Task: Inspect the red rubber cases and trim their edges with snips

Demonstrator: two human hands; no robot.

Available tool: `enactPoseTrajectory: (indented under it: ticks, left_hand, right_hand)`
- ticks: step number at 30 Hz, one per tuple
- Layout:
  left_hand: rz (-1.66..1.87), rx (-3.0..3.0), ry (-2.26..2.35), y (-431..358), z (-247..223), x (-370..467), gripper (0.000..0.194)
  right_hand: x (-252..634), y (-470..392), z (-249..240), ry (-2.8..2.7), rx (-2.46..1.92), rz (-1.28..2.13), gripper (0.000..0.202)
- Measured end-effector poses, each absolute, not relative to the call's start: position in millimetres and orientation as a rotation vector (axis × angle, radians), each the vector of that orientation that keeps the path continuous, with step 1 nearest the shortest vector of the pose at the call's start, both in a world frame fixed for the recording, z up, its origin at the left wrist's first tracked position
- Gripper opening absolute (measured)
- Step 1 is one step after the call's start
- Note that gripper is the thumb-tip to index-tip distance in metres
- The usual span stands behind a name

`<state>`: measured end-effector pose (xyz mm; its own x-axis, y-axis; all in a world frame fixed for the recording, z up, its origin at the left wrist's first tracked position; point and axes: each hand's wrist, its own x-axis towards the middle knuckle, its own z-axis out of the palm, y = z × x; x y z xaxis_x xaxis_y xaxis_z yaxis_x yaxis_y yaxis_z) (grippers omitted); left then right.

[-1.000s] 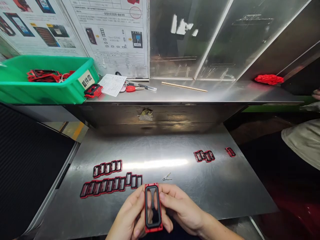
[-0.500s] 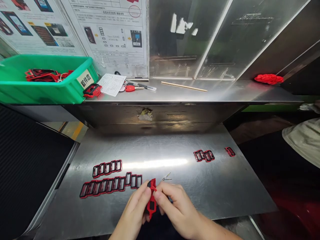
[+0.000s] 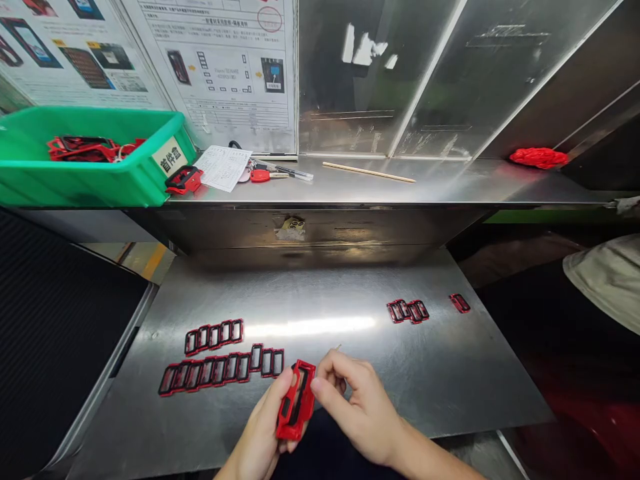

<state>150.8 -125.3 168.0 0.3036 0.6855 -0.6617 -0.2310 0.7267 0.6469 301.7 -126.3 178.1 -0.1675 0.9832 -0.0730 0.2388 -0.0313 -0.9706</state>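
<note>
A red and black frame-shaped part [image 3: 297, 400] is tilted above the near edge of the metal table, its opening partly facing the camera. My left hand [image 3: 263, 420] grips it along its left side and lower end. My right hand [image 3: 357, 407] is at the part's right side with fingers curled, thumb tip at its edge; whether the fingers pinch anything is hidden. To the left on the table lie a long row of similar frames [image 3: 205, 373] and a shorter row [image 3: 215, 335] behind it.
More frames [image 3: 409, 311] and a single one [image 3: 460, 303] lie at the right. A green bin [image 3: 90, 183] of red parts, a paper [image 3: 223, 168], keys [image 3: 260, 175] and a wooden stick [image 3: 369, 172] are on the raised shelf. A person's sleeve [image 3: 607, 280] shows at right.
The held part has turned from edge-on so that its opening shows. My right hand has shifted slightly up and right, and covers most of the small metal tool behind it.
</note>
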Motion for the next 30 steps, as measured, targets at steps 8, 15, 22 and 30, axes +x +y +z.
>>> enactPoseTrajectory:
  ticks: [8, 15, 22, 30]
  left_hand:
    - [0.662, 0.682, 1.211, -126, 155, 142, 0.050]
    - [0.969, 1.528, 1.194, -113, 148, 139, 0.084]
    - [0.985, 1.143, 1.267, -104, 137, 140, 0.056]
    - [0.980, 0.424, 1.114, -108, 162, 150, 0.057]
  right_hand:
    - [307, -116, 174, -1.422, -1.378, 1.404, 0.020]
    - [303, -108, 157, -1.151, -1.472, 1.600, 0.048]
    - [304, -94, 97, -1.540, -1.754, 1.544, 0.037]
    - [339, -102, 25, -2.058, -2.203, 1.088, 0.027]
